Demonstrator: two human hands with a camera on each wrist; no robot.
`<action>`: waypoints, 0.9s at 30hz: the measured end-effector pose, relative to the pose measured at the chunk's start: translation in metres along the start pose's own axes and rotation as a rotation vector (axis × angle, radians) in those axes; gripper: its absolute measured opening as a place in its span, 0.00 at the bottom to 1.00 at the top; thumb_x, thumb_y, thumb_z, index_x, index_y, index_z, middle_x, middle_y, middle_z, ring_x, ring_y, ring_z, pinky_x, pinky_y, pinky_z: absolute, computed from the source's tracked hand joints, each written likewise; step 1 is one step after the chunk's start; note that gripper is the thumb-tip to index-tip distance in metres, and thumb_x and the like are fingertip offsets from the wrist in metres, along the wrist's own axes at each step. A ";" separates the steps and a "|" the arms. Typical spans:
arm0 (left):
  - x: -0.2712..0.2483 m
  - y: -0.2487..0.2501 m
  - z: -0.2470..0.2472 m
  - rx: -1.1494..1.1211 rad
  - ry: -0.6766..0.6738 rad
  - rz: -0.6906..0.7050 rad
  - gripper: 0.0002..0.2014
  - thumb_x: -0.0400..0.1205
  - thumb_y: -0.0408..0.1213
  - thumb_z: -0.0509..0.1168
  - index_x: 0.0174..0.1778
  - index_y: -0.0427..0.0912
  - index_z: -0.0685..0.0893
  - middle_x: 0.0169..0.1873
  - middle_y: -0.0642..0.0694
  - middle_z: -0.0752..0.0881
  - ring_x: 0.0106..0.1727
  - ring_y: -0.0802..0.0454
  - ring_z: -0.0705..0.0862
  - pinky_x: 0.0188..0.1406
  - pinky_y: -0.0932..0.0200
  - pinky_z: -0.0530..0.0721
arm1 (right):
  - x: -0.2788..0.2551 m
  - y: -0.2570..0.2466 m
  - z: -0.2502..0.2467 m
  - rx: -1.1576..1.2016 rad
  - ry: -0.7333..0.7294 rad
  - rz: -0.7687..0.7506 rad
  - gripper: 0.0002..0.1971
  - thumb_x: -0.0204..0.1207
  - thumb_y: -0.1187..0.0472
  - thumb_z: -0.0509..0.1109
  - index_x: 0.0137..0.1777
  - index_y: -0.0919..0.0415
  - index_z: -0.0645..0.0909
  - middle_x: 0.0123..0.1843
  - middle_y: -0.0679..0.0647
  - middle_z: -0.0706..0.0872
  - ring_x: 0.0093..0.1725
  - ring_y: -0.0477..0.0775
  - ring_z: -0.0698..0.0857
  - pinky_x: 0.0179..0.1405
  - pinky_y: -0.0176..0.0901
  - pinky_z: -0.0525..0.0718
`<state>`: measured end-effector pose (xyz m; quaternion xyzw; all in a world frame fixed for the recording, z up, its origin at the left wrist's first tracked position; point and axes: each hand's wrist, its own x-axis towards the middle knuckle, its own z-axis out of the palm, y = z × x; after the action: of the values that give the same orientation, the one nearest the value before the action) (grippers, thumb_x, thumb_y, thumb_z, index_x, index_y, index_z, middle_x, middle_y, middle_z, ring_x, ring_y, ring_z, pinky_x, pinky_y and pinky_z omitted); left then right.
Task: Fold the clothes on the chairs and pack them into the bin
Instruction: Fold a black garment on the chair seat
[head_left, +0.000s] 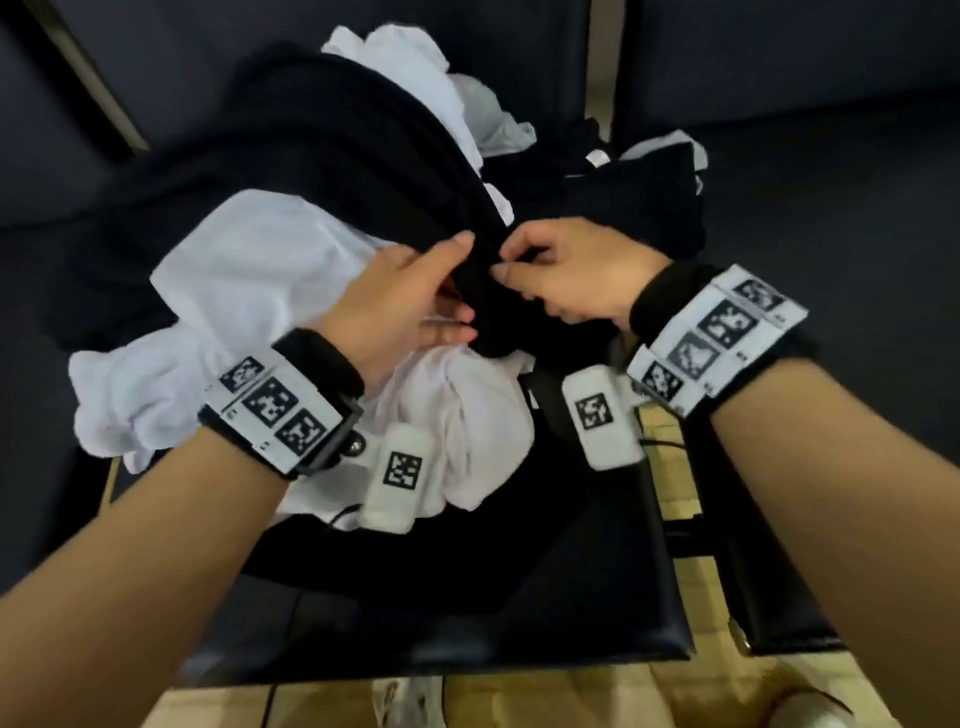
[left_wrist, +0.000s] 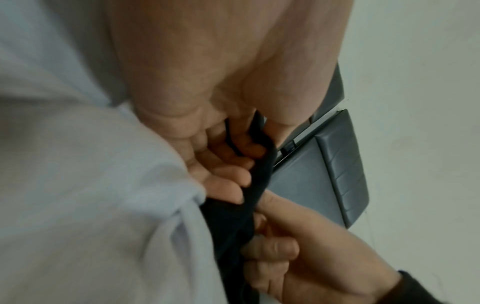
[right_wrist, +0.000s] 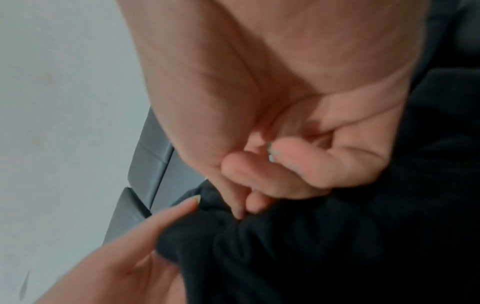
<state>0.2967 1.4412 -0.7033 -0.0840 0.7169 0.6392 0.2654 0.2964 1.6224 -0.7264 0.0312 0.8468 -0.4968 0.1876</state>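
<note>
Two bare hands are meeting over a heap of clothes on a black padded chair seat (head_left: 597, 623). One soft black cloth garment (head_left: 332, 171) is lying on top of the heap, and a bunched part of it is hanging between the hands. Left hand (head_left: 400, 301) is holding that bunch from the side, with its thumb stretched along the top and its fingers (left_wrist: 228, 176) curling round the dark cloth. Right hand (head_left: 576, 275) is pinching the same black cloth, with its thumb and bent fingers (right_wrist: 262, 176) closing tight on a fold. Both hands are almost touching each other. Crumpled white cloth garments (head_left: 249, 270) are lying under and beside the black one, some spilling over the near edge of the seat. More white cloth (head_left: 410, 62) is peeking out at the far side of the heap. Pale wooden floor (head_left: 571, 701) is showing below the seat. Both wrists are wearing black bands with white tags that have black square patterns.
</note>
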 end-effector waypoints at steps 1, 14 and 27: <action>0.004 0.000 0.001 -0.005 -0.033 0.025 0.14 0.90 0.46 0.65 0.61 0.37 0.85 0.45 0.41 0.83 0.33 0.53 0.83 0.35 0.57 0.89 | 0.001 0.002 -0.005 0.020 -0.006 0.002 0.07 0.85 0.50 0.72 0.55 0.51 0.82 0.37 0.49 0.83 0.25 0.43 0.75 0.20 0.33 0.73; -0.023 0.011 -0.004 -0.175 -0.111 0.204 0.18 0.92 0.44 0.60 0.70 0.36 0.85 0.62 0.41 0.91 0.61 0.45 0.91 0.61 0.49 0.90 | -0.048 -0.019 -0.010 0.137 0.216 -0.075 0.11 0.85 0.49 0.65 0.44 0.52 0.81 0.40 0.53 0.81 0.40 0.50 0.81 0.43 0.48 0.82; -0.162 0.032 -0.013 -0.202 -0.020 0.397 0.22 0.86 0.31 0.70 0.77 0.34 0.78 0.46 0.44 0.92 0.41 0.55 0.92 0.38 0.61 0.90 | -0.174 -0.051 0.016 0.532 0.140 -0.288 0.16 0.88 0.56 0.67 0.68 0.65 0.84 0.59 0.61 0.90 0.54 0.51 0.89 0.51 0.41 0.90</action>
<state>0.4154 1.3989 -0.5962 0.0390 0.6488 0.7485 0.1316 0.4506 1.6065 -0.6302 -0.0071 0.6936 -0.7191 0.0418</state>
